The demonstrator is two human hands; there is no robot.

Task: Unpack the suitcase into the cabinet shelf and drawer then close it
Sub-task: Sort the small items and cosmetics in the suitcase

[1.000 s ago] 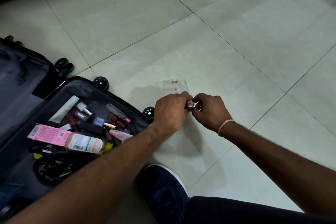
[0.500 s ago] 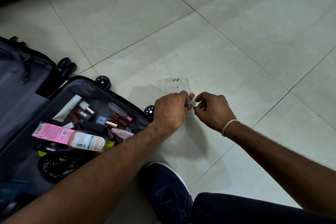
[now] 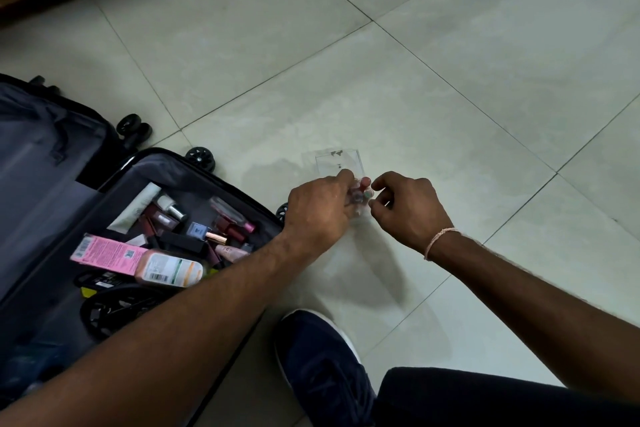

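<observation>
On the left we see the open suitcase (image 3: 104,204) lying on the floor (image 3: 450,80), with a pink box (image 3: 107,253), a peach bottle (image 3: 169,269) and small makeup tubes inside. Our left hand (image 3: 318,210) curls its fingers around some tiny bottles (image 3: 360,196) just past the suitcase, beside a clear box (image 3: 339,163) on the floor. Our right hand (image 3: 407,208) pinches at those same bottles, and a blue shoe (image 3: 322,364) sits below

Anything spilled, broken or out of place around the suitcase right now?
Nothing looks spilled or broken. The cosmetics lie jumbled in the open suitcase. The only thing outside it is a clear box on the floor tiles, where both hands hold small bottles.
</observation>
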